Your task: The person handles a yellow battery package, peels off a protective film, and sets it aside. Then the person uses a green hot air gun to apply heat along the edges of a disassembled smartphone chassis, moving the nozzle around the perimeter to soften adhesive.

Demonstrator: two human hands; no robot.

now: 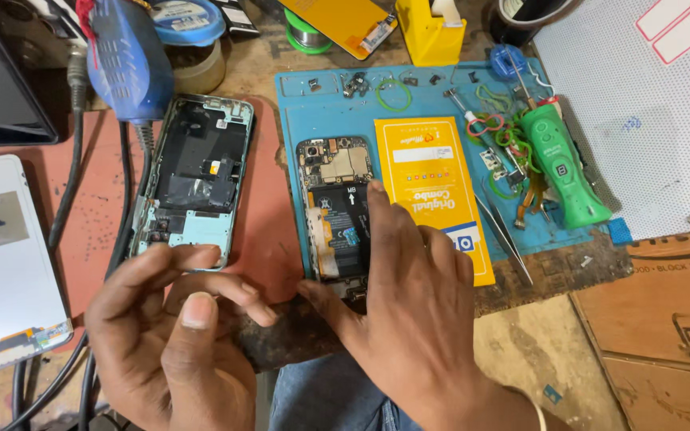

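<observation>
The opened phone (337, 209) lies on the blue mat (297, 104), and the right hand (409, 287) rests spread across its lower end, fingers open. The left hand (173, 327) hovers empty, loosely curled, near a phone frame (197, 179) on the bench (269, 231).

there is 1 view only, from a camera worn on the person's head. it looks steeply down and forward over the tabletop (521, 279), close enough that the left hand (173, 339) and right hand (409, 307) fill the lower middle of the frame. the near tabletop edge and a blue-clad knee (321, 399) show at the bottom; a yellow tape holder (431, 32) is cut off at the top. the blue mat (321, 112) with the opened phone (337, 207) lies near the centre. with no 2nd view, nothing is shared.
</observation>
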